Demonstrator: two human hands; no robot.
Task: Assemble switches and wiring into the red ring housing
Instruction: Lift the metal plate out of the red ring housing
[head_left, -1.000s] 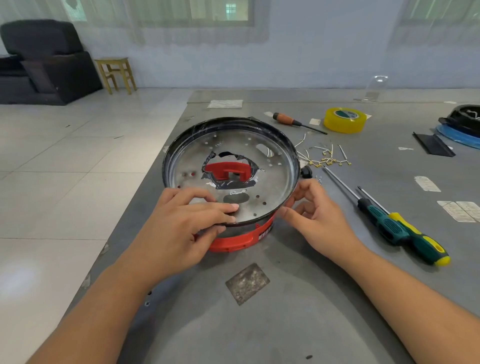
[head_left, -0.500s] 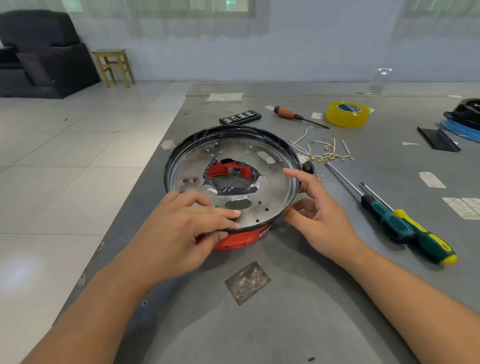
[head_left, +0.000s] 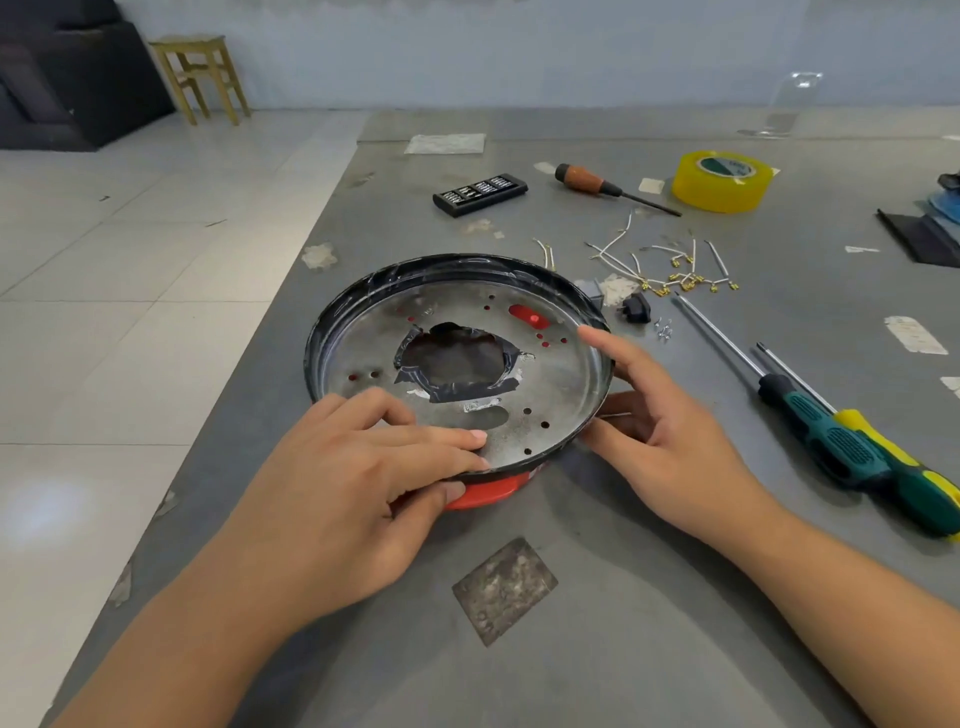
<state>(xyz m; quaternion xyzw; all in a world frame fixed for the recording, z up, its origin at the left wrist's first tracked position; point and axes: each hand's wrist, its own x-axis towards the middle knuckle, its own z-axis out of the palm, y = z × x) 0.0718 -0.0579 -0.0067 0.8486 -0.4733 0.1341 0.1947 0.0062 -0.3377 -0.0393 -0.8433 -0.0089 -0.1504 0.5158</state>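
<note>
Where the red switch part showed through the metal plate (head_left: 550, 384) hole before, none now, left hand (head_left: 358, 483) fingers pinching the near rim, right hand (head_left: 660, 441) fingers spread on the right rim.

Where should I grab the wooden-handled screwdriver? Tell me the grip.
Take the wooden-handled screwdriver by its thick brown handle, coming down from above with the fingers across it. It lies flat on the table, handle toward the black bit case; the thin shaft gives poor purchase.

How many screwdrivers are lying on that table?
3. One with an orange handle lies at the far side beside the yellow tape; a teal-handled one and a yellow-and-green one lie side by side at right.
</note>
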